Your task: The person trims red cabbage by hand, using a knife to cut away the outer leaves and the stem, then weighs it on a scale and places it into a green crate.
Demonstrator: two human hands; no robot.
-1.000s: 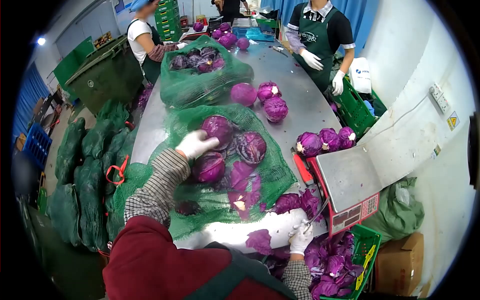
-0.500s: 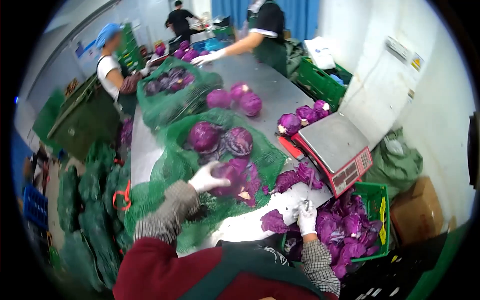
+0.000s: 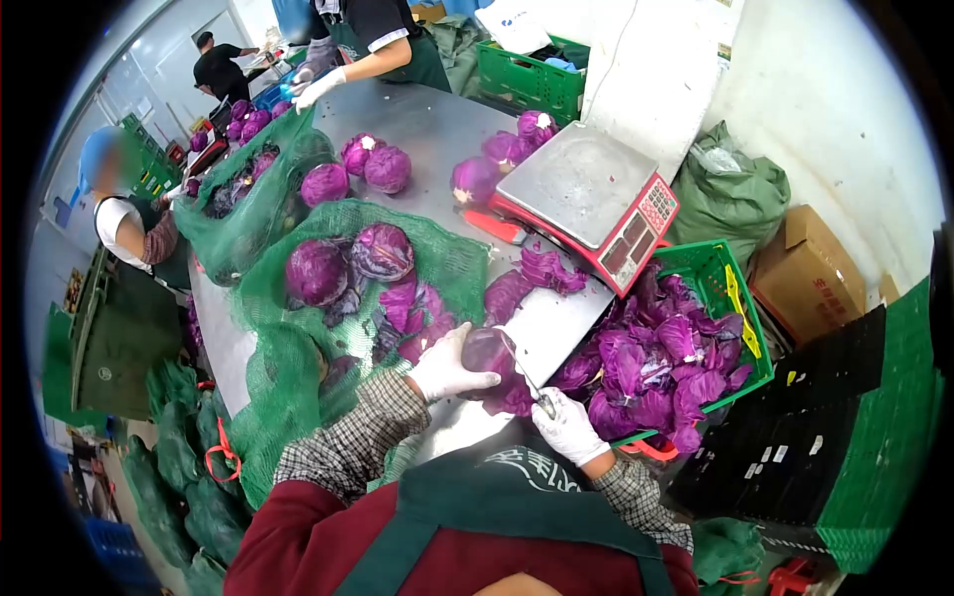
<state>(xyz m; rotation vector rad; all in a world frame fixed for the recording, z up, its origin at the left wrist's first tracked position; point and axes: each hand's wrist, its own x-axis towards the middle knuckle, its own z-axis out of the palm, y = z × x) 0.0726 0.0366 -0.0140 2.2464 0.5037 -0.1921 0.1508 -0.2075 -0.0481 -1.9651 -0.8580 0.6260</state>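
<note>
My left hand (image 3: 449, 368), in a white glove, is closed round the left side of a purple cabbage (image 3: 489, 360) above the near part of the metal table (image 3: 422, 111). My gloved right hand (image 3: 568, 425) grips a knife (image 3: 525, 375), its blade against the cabbage's right side. Loose purple leaves lie under and behind the cabbage. Left of it, two whole cabbages (image 3: 316, 271) (image 3: 383, 250) rest on an open green mesh bag (image 3: 437, 238).
A red scale (image 3: 586, 184) stands at the table's right, by a green crate (image 3: 760, 348) of leaves. A second mesh bag (image 3: 234, 233) and more cabbages (image 3: 388, 169) lie farther back. Co-workers (image 3: 373, 50) (image 3: 124, 214) stand around the table's far side.
The view has turned right. My left hand has brought the cabbage rightward, close to my right hand, and the knife now meets it.
</note>
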